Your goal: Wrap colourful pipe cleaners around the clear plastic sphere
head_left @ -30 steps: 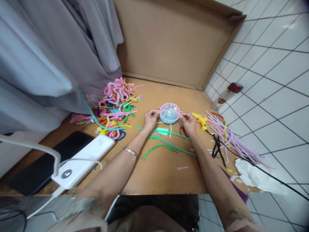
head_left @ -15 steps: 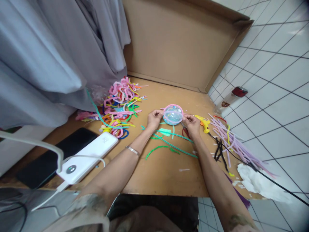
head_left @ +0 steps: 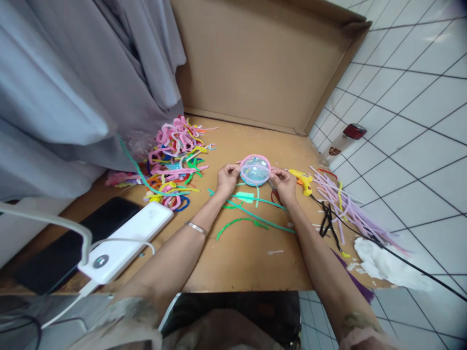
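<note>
A clear round ball is ringed with pink, lilac and blue pipe cleaners. My left hand pinches its left side and my right hand pinches its right side, so it is held between both sets of fingertips above the table. Under and in front of it lie teal pipe cleaners, a pale green piece and a curved green pipe cleaner. Red-handled scissors are partly hidden by my right hand. To the right of that hand rests a yellow glue gun.
A tangled pile of colourful pipe cleaners lies on the left, near a white power bank and a black phone-like slab. Lilac pipe cleaners, black strips, white fluff and a red-capped bottle are on the right. Cardboard stands behind.
The whole view has shifted slightly, with the scene sliding left. Both hands keep their hold on the ball, which looks tilted a little differently.
</note>
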A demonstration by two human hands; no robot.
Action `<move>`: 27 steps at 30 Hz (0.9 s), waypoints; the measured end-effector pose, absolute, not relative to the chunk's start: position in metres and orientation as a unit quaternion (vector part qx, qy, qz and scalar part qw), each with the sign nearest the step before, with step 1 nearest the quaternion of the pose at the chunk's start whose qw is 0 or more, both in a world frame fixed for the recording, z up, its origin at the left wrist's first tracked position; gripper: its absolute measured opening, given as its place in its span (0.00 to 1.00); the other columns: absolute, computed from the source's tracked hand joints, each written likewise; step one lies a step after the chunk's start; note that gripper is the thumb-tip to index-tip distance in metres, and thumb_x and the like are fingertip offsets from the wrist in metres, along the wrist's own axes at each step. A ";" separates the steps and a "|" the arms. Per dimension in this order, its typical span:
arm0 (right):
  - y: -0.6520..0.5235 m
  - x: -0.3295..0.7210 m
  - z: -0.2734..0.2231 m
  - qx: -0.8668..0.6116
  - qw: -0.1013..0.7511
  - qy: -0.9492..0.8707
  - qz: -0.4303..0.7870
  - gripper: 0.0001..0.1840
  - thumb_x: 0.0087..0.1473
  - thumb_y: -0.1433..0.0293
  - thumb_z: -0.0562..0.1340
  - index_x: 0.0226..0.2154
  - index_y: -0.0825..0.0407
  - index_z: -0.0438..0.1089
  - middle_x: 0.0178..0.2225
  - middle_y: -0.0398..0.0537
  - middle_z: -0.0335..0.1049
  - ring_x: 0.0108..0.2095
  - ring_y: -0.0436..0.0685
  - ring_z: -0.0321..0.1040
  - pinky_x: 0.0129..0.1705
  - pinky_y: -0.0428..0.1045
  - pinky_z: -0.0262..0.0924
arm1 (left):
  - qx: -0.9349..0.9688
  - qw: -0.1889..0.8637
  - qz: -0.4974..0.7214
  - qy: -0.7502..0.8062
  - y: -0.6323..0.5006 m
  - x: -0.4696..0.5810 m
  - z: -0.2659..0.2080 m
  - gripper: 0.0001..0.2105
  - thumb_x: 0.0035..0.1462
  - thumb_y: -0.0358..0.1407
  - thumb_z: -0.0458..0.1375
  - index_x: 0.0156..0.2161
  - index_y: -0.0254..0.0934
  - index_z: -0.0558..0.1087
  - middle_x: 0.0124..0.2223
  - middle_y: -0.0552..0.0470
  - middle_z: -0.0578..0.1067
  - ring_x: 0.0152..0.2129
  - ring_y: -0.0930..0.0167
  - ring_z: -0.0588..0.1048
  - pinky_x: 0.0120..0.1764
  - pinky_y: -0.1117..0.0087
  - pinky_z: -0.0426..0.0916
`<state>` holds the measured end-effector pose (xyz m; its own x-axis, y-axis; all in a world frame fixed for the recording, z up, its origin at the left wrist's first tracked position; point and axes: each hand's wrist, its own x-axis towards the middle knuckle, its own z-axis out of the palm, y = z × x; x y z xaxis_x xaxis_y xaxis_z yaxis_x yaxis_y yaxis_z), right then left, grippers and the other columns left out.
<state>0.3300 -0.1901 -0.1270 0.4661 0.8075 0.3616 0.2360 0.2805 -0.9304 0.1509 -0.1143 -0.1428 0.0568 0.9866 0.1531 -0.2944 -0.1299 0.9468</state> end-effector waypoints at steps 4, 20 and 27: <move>-0.189 0.333 -0.130 -0.557 0.645 -0.473 0.225 0.13 0.41 0.60 0.72 0.25 0.50 0.74 0.37 0.50 0.80 0.39 0.59 0.76 0.47 0.56 0.68 | 0.482 0.546 0.582 0.363 -0.114 0.152 -0.144 0.04 0.48 0.32 0.61 0.25 0.35 0.73 0.25 0.55 0.74 0.25 0.74 0.70 0.37 0.71 0.66; -0.189 0.337 -0.131 -0.560 0.651 -0.465 0.215 0.08 0.39 0.64 0.72 0.24 0.50 0.76 0.36 0.49 0.80 0.39 0.59 0.75 0.47 0.55 0.68 | 0.508 0.522 0.578 0.368 -0.115 0.152 -0.143 0.04 0.49 0.32 0.60 0.26 0.35 0.72 0.26 0.54 0.75 0.27 0.72 0.72 0.39 0.69 0.68; -0.189 0.334 -0.133 -0.555 0.658 -0.466 0.205 0.07 0.40 0.64 0.71 0.23 0.50 0.75 0.35 0.49 0.80 0.40 0.59 0.75 0.48 0.56 0.68 | 0.511 0.521 0.576 0.367 -0.112 0.152 -0.145 0.04 0.49 0.31 0.60 0.25 0.36 0.72 0.26 0.55 0.74 0.26 0.73 0.71 0.38 0.70 0.66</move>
